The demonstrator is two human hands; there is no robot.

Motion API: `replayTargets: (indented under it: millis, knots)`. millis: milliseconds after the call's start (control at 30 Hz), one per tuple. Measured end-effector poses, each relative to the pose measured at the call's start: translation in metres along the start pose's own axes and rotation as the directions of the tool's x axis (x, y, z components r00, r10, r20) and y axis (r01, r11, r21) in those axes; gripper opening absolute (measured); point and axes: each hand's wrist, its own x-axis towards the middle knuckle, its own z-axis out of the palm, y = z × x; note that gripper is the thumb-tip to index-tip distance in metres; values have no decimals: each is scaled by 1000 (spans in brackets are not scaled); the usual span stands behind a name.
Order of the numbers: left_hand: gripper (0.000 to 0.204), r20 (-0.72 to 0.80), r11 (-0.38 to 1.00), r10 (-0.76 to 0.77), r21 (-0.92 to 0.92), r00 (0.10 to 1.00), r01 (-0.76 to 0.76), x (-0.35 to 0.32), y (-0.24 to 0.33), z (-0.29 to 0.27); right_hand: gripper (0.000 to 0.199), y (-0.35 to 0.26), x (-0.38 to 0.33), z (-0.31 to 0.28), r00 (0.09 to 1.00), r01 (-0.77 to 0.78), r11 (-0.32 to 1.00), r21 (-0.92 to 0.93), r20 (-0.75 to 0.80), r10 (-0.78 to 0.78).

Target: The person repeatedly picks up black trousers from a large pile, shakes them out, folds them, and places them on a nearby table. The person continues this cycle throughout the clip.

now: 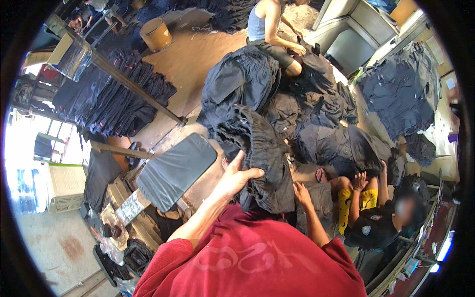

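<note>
In front of my body hangs a black garment (264,161) with a gathered, elastic-looking waistband. My left hand (238,175) grips its left edge, with the thumb stretched across the cloth and some fingers hidden. At the garment's lower right edge is my right hand (302,194). Its fingers are bent against dark cloth, and what lies between them is hard to see. To the left of my left hand stands a narrow board (178,171) covered in dark cloth. Beyond the garment, a large heap of dark clothes (237,79) spreads over the floor.
A co-worker in a grey top (265,22) sits at the far side of the heap. Close on my right sits another person in yellow patterned shorts (368,198), hands on dark cloth. Stacked garments (118,94), a metal pole (133,84) and a brown drum (156,34) stand left.
</note>
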Motion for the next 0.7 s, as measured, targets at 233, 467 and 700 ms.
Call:
replayTargets:
  millis: [233,467,700]
  knots:
    - [96,24,973,160,-175,987,-153,89,95,-50,57,13,-36,49,978,-177,964,200,-77,196]
    - [64,-237,972,212,-52,948,-230,182,158,-152,64,-22,-43,43,886,-427,867,256,-74,458]
    - [80,-349,956,245,-72,905,-286,224,181,-226,58,-53,-9,-15,890,-382,878,288,-142,433]
